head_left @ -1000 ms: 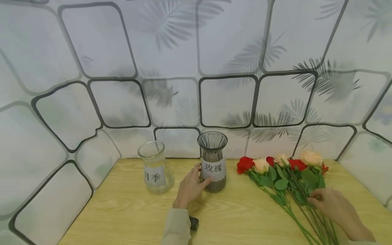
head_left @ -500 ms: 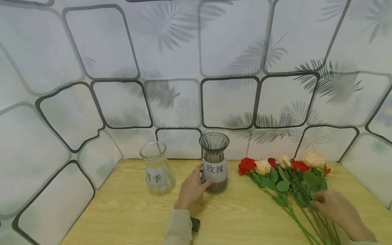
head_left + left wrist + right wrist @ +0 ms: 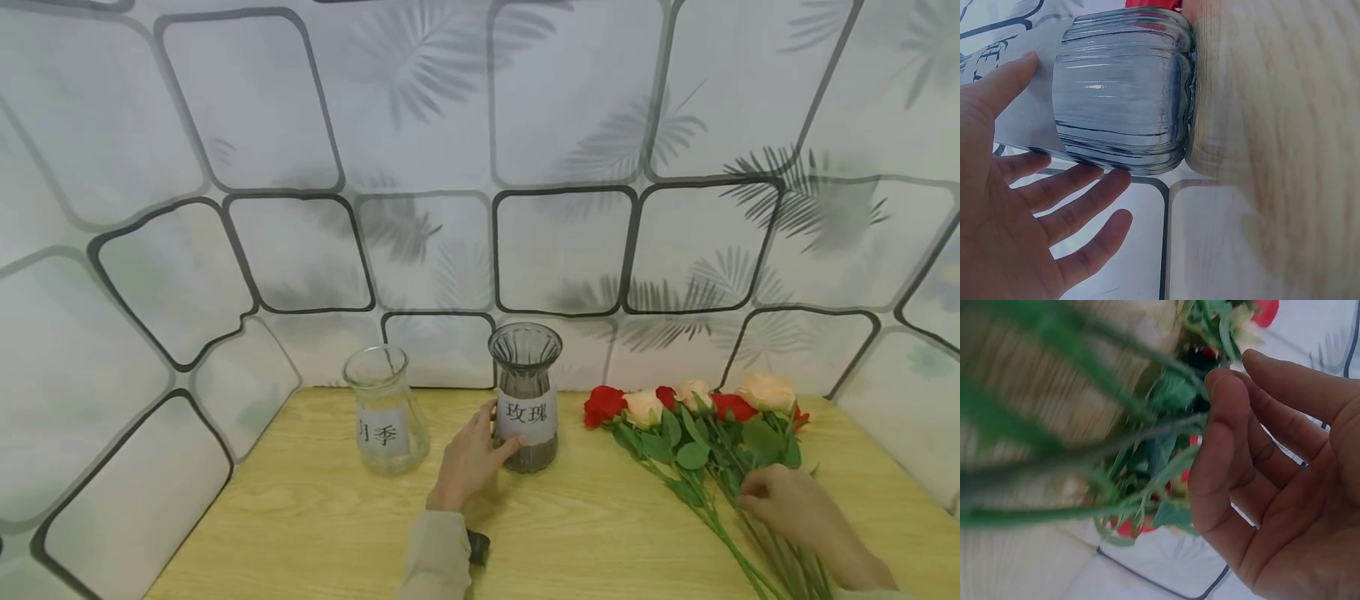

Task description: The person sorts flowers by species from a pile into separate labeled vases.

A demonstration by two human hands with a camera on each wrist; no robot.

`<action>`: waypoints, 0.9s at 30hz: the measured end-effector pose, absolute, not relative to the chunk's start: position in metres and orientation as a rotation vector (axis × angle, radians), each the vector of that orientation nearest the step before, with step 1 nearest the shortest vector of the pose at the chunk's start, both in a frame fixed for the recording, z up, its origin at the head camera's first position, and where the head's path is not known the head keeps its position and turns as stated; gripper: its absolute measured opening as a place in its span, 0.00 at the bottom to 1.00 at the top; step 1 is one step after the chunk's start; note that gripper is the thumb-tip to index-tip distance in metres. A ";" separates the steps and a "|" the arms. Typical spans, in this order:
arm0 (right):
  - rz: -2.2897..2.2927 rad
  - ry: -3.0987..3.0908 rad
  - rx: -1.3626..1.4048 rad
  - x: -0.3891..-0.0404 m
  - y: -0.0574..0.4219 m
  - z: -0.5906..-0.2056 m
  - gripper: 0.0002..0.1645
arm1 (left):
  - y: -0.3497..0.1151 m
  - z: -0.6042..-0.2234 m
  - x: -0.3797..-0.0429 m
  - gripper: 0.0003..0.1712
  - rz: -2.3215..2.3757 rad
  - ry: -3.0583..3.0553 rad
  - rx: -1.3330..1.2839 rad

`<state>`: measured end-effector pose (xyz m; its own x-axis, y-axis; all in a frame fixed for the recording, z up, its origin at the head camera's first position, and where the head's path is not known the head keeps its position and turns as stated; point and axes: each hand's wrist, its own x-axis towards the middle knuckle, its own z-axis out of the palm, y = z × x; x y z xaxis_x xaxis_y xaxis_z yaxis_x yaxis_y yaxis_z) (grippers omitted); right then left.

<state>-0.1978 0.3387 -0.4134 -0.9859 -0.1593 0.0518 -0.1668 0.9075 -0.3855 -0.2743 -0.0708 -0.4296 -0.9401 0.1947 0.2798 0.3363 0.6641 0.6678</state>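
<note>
My left hand (image 3: 470,456) holds a grey ribbed glass vase (image 3: 528,458) with a white paper label, standing upright on the table. In the left wrist view its thumb lies on the label, and several fingertips touch the vase's far side. My right hand (image 3: 792,506) is among the stems of a bunch of flowers (image 3: 693,454) lying at the right. Red and pale peach blooms point toward the wall. In the right wrist view a stem (image 3: 1147,431) runs behind the bent forefinger; thumb and forefinger tips look slightly apart, and no stem shows within the palm.
A clear glass vase (image 3: 392,458), also labelled, stands left of the grey one. Both vases and the blooms are near the back edge of the wood-grain table (image 3: 315,525). A patterned wall covering (image 3: 420,250) rises behind and along the sides.
My right hand has shifted slightly left over the stems. The left hand stays at the grey vase. Both vases and the blooms look unmoved, apart from a small camera shift.
</note>
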 end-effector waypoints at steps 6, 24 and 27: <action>0.683 -3.072 0.278 -0.203 0.319 -0.417 0.01 | -0.072 -0.428 -0.275 0.43 -1.138 -2.702 -0.427; 0.607 -3.211 0.222 -0.211 0.290 -0.431 0.04 | -0.074 -0.431 -0.275 0.43 -1.130 -2.711 -0.430; 0.564 -3.201 0.223 -0.213 0.287 -0.433 0.04 | -0.074 -0.431 -0.274 0.43 -1.138 -2.710 -0.425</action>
<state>-0.2129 0.2868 -0.4333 -0.9839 -0.1543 -0.0904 -0.1142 0.9310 -0.3467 -0.2743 -0.0735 -0.4306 -0.9447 0.1935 0.2647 0.3244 0.6682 0.6695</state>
